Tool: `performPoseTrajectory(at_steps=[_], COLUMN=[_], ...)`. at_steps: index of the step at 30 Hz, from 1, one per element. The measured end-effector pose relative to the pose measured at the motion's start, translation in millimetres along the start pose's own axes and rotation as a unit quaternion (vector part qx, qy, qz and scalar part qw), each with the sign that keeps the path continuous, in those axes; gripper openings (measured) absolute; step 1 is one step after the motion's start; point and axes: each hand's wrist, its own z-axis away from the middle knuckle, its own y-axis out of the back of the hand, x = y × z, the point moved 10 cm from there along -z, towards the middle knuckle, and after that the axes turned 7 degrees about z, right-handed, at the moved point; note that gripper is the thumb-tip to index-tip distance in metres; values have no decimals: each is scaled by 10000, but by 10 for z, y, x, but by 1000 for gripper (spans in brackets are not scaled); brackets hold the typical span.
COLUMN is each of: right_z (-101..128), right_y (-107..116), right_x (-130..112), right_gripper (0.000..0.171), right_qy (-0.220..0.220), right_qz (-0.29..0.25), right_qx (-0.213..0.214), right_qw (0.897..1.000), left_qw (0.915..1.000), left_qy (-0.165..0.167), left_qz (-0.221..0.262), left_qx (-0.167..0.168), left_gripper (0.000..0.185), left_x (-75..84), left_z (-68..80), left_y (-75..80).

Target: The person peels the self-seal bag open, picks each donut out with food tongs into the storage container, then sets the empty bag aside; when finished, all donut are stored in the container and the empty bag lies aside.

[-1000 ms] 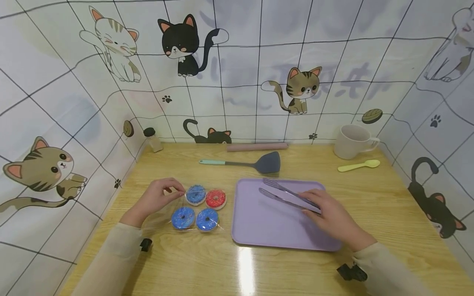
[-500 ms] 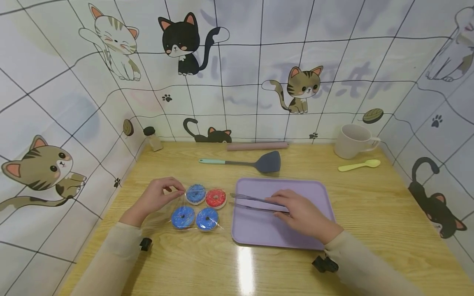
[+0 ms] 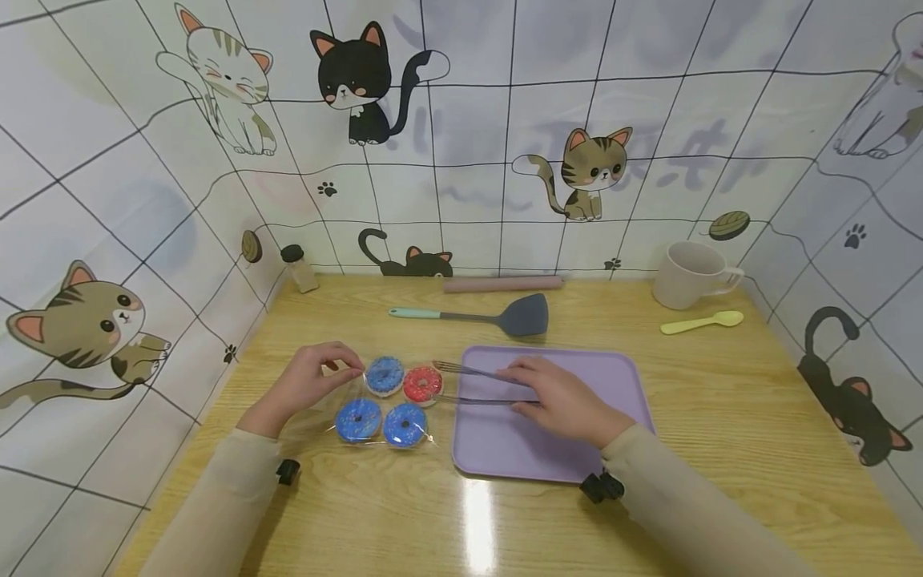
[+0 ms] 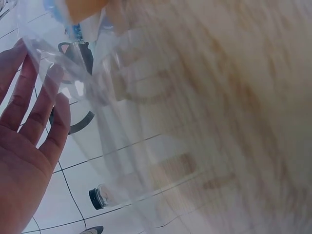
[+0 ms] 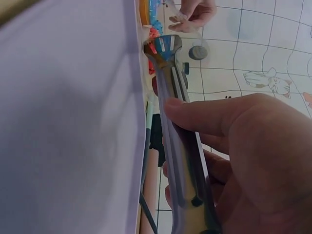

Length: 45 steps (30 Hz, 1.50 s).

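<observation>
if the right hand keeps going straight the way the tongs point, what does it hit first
Most likely the red donut. The right hand holds the tongs pointing left over the tray edge, their tips either side of that donut in the clear bag. How high they sit is unclear.

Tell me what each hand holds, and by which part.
Right hand grips the tongs by their handle end. Left hand pinches the clear wrap at its edge.

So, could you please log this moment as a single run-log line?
left hand: pinches donut bag | right hand: holds tongs | tongs tips: at red donut | tray: under right hand
</observation>
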Motion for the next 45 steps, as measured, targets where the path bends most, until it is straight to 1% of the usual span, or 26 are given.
performPoseTrajectory(at_steps=[5, 12, 16, 22, 28, 31, 36, 40, 45], right_z=[-72, -144, -183, -219, -220, -194, -91, 2, 141], right_y=[-81, -144, -145, -207, -253, -214, -65, -13, 26], right_x=[48, 58, 56, 95, 126, 98, 83, 130, 192], right_gripper=[56, 59, 60, 60, 59, 57, 56, 56, 56], right_qy=[-13, -40, -103, -184, -149, -28, -6, -22, 7], right_qz=[-88, -221, -272, -315, -383, -317, -326, -317, -302], right_qx=[-157, -383, -439, -514, -461, -384, -202, -106, 52], right_qw=[9998, 9990, 9986, 9980, 9981, 9988, 9993, 9994, 9995], left_qw=[9999, 9999, 9999, 9999, 9999, 10000, 9999, 9999, 9999], left_qy=[89, 90, 125, 69, 78, 16, -34, 103, 149], left_qz=[10, 48, 30, 0, -4, 24, 108, 33, -19], left_qx=[-50, -92, -100, -104, -88, -31, -12, -8, -21], left_gripper=[7, 8, 7, 6, 7, 7, 6, 6, 6], left_x=[-21, -29, -40, -32, -23, -4, 9, -28, -22], left_z=[-5, -11, -13, -16, -9, -4, -9, 3, 31], left_y=[-10, -21, -24, -27, -30, -26, -29, -17, 18])
